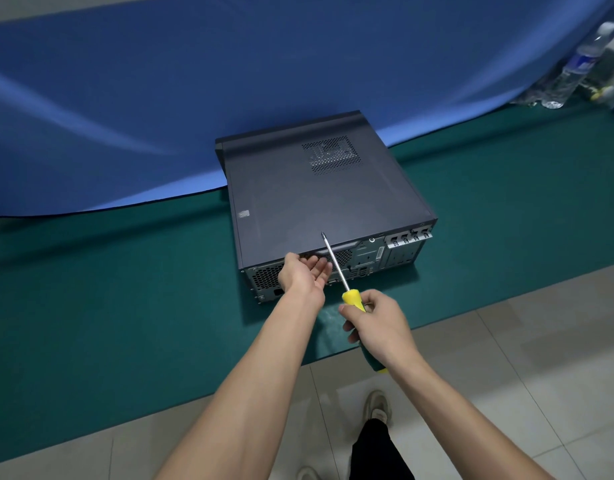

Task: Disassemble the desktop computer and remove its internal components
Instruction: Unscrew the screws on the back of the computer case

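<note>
Case: I see a dark grey metal desktop computer [328, 199] lying flat on the green mat [125, 289].
Left hand [307, 271]: fingers at its rear edge.
Right hand [376, 327]: grips my yellow-handled screwdriver [336, 268].

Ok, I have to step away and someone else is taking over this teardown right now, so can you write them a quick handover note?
Left hand: palm up, fingers at the rear top edge of the computer case, under the cover's lip.
Right hand: grips the yellow-handled screwdriver, tip raised over the cover's rear edge and not in a screw.
The case lies flat on the green mat, rear panel toward you.
Done: nothing visibly removed; cover still on.
Left: take the cover off, then remove the internal components.
</note>
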{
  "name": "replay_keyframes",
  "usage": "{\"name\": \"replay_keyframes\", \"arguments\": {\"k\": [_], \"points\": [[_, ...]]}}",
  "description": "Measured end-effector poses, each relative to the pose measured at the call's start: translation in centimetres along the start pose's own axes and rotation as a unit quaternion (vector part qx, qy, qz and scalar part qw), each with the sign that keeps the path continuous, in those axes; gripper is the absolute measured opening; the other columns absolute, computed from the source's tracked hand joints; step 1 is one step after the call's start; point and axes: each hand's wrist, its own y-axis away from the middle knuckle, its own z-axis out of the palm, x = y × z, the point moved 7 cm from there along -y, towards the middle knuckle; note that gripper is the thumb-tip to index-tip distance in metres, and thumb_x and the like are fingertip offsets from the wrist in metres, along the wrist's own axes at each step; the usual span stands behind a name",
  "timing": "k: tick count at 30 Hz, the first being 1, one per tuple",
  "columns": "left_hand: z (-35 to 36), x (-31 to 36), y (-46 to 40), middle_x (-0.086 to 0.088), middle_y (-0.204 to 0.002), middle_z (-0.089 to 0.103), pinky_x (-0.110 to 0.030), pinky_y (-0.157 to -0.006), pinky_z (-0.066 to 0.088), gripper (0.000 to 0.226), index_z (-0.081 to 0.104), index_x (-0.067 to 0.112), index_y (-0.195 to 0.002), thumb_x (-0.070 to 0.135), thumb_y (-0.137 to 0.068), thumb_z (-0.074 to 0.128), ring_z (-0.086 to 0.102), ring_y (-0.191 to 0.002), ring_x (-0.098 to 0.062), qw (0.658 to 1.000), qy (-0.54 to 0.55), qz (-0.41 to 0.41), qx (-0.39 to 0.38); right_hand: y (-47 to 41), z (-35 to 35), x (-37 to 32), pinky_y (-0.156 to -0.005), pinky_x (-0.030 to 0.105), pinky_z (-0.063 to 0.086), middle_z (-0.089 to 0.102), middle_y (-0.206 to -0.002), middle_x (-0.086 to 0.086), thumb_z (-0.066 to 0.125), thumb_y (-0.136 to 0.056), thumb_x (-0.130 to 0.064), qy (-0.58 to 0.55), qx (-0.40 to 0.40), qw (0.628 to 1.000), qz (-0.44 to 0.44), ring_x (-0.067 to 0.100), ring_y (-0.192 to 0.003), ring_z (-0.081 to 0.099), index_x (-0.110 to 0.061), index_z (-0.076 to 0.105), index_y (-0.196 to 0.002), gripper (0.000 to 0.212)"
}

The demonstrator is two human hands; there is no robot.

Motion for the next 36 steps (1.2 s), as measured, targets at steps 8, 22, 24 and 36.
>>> {"name": "replay_keyframes", "arguments": {"k": [8,22,24,36], "points": [[2.8,1.8,3.2,-0.007,-0.058,0.045,-0.024,-0.040,0.044,0.024,0.040,0.010,-0.066,0.011,-0.089,0.033,0.045,-0.039,-0.015,0.925,-0.324,0.140,-0.139,-0.8,-3.9,-5.1,-0.039,0.019,0.036,0.044,-0.036,0.001,0.067,-0.083,-0.029,-0.054,0.050,0.995,-0.066,0.015,-0.032,0.042,-0.015,0.044,-0.048,0.044],[16.3,3.3,9.9,-0.002,-0.088,0.059,-0.038,-0.063,0.040,0.014,0.039,0.021,-0.089,0.032,-0.098,0.038,0.052,-0.074,-0.026,0.415,-0.689,0.502,-0.317,-8.1,-11.0,-11.0,-0.040,0.020,0.036,0.059,-0.053,0.001,0.065,-0.085,-0.013,-0.179,-0.011,0.982,-0.051,0.012,-0.034,0.041,-0.009,0.064,-0.071,0.016],[18.1,2.7,8.4,0.002,-0.086,0.061,-0.035,-0.063,0.040,0.011,0.045,0.023,-0.090,0.033,-0.096,0.045,0.054,-0.074,-0.022,0.434,-0.689,0.489,-0.312,-10.2,-12.2,-10.6,-0.040,0.020,0.037,0.054,-0.048,-0.002,0.066,-0.085,-0.012,-0.179,0.007,0.983,-0.041,0.011,-0.034,0.040,-0.008,0.063,-0.071,0.015],[23.9,2.2,-6.5,0.004,-0.065,0.052,-0.029,-0.057,0.029,0.021,0.045,0.017,-0.068,0.025,-0.087,0.044,0.047,-0.061,-0.021,0.531,-0.729,0.431,0.018,-25.2,-18.7,-5.1,-0.038,0.019,0.037,0.044,-0.040,-0.005,0.068,-0.084,-0.012,-0.150,0.093,0.984,0.034,0.011,-0.034,0.039,-0.007,0.062,-0.070,0.015]]}}
